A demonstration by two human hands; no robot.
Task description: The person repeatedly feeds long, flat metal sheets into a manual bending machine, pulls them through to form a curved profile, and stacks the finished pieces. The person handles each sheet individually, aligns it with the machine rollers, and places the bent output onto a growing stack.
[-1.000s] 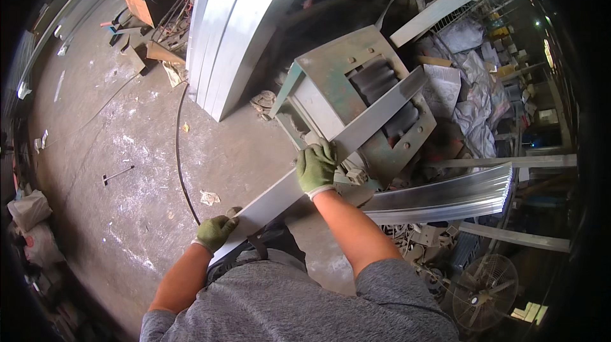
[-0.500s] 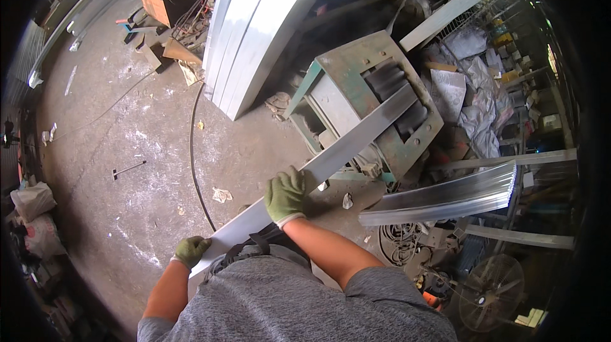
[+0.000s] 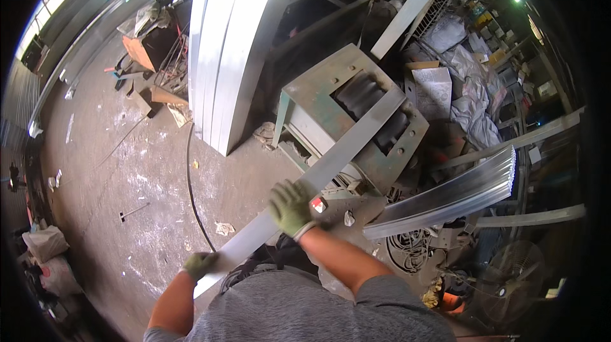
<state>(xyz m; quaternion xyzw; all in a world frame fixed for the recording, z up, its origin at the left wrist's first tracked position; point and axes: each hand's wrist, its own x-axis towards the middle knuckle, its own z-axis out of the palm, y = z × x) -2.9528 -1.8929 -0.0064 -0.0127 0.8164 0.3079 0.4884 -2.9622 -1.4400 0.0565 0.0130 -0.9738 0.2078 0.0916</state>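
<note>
A long, flat silver metal bar (image 3: 344, 154) runs slantwise from in front of my body up to a grey-green machine (image 3: 312, 97). Its far end lies across dark grooved rollers (image 3: 361, 97) in the machine's frame. My left hand (image 3: 201, 264), in a green glove, grips the edge of the bar close to its near end. Farther along, my right hand (image 3: 290, 207), gloved alike, wraps over the bar with its fingers across the upper face. The undersides of both grips are hidden.
Tall stacked silver profiles (image 3: 232, 62) stand left of the machine. Shiny ribbed metal strips (image 3: 445, 195) lie at right, above a coiled cable (image 3: 407, 250) and near a fan (image 3: 506, 281). A dark cable (image 3: 193, 189) crosses the floor. Crumpled sheeting (image 3: 474, 97) is piled far right.
The view has shifted, so the machine and stacked profiles appear farther left. Both hands stay on the bar, whose far end still lies over the rollers.
</note>
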